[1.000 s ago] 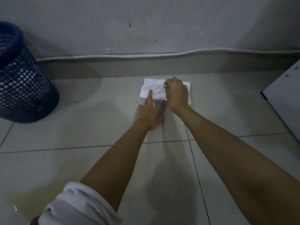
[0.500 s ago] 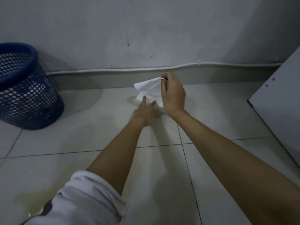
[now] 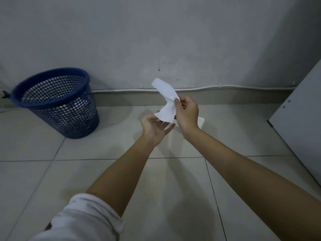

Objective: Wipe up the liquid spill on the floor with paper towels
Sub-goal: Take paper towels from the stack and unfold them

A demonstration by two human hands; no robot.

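Tiled floor (image 3: 97, 174), right hand (image 3: 186, 113) pinching paper towel (image 3: 165, 103)

Tiled floor (image 3: 97, 173); bin (image 3: 57, 103); towels (image 3: 201, 121)

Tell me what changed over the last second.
The right hand pulled one paper towel up off the stack and now pinches it in the air. The left hand lifted off the stack and is open beneath the sheet. The blue mesh bin stayed beside the wall.
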